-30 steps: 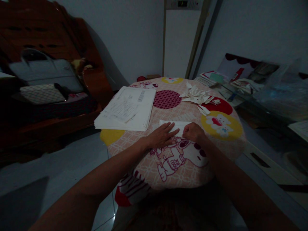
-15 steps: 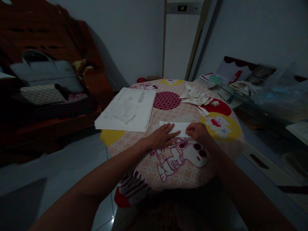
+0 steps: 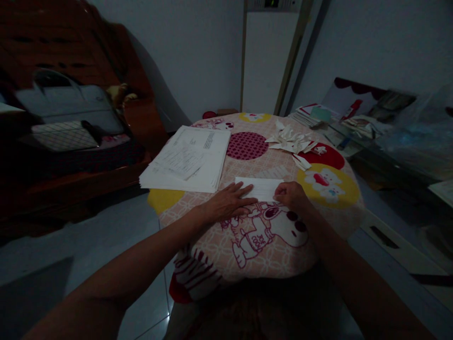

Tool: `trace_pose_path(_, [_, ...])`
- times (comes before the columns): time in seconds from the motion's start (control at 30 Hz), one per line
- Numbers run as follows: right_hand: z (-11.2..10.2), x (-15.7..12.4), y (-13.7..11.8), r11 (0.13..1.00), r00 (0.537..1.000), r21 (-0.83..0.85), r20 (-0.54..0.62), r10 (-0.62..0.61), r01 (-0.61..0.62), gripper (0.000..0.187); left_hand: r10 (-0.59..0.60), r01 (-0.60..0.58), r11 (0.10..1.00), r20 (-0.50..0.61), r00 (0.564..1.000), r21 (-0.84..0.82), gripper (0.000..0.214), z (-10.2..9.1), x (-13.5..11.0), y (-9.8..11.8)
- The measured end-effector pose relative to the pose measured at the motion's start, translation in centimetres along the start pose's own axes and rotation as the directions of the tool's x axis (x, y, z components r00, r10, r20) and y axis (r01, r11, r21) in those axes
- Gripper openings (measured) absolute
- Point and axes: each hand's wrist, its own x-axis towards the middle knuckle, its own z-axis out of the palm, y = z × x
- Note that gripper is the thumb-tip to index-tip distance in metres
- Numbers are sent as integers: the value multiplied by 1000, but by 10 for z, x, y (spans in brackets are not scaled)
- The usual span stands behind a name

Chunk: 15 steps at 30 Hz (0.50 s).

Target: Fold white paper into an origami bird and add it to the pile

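A folded white sheet of paper [image 3: 262,189] lies on the patterned tablecloth [image 3: 212,245] in front of me. My left hand [image 3: 230,203] rests flat with its fingers spread, the fingertips on the paper's left part. At the other end, my right hand [image 3: 292,196] pinches the paper's right edge between curled fingers. Left of the hands is a stack of papers [image 3: 215,156] with smaller printed slips [image 3: 180,160] on top. Beyond my right hand sits a heap of folded paper pieces [image 3: 288,139], with one piece [image 3: 301,162] lying nearer.
A glass-topped cabinet [image 3: 368,146] at the right bears papers and a plastic bag [image 3: 417,132]. On the left, a wooden bench [image 3: 138,118] holds a grey handbag [image 3: 78,108] and a checked pouch [image 3: 65,137]. A white upright appliance [image 3: 269,61] stands behind the table.
My left hand has slid a little to the left along the paper, uncovering more of it. My right hand keeps its pinch at the right edge. The view has shifted slightly.
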Motion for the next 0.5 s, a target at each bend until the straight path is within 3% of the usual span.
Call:
trace_pose_path(0.33, [1, 0, -1, 1000, 1000, 6, 9, 23, -24, 4, 18, -18, 1000, -38, 999, -11, 41, -11, -34, -8])
trace_pose_path(0.5, [-1, -2, -4, 998, 999, -51, 7, 33, -32, 3, -124, 117, 990, -82, 989, -82, 27, -15, -44, 1])
